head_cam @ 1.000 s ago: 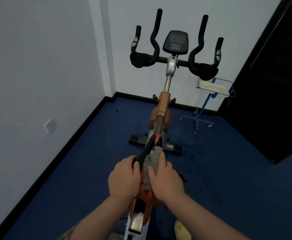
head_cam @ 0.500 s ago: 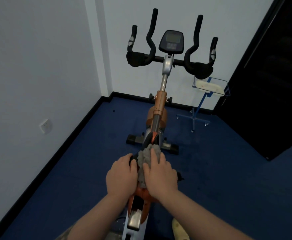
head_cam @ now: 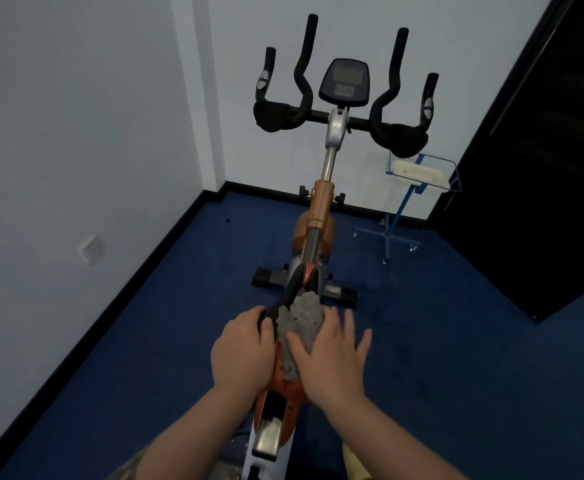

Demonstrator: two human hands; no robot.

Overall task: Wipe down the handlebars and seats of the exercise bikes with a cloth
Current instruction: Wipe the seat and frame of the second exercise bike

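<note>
Blue-carpeted corner room, white walls; exercise bike point(head_cam: 320, 216) seen from the saddle end.

Right hand point(head_cam: 332, 362) lies flat, fingers spread, pressing grey cloth point(head_cam: 299, 329) on the seat point(head_cam: 292, 292); left hand point(head_cam: 240, 351) curls round the seat's left edge. Cloth looks soft, light, easily bunched: best palmed flat. Seat judged firm, narrow. Handlebars point(head_cam: 344, 116) stand well apart, ahead. Blue wire basket stand point(head_cam: 422, 171) beyond holds a pale flat object, unclear.
</note>
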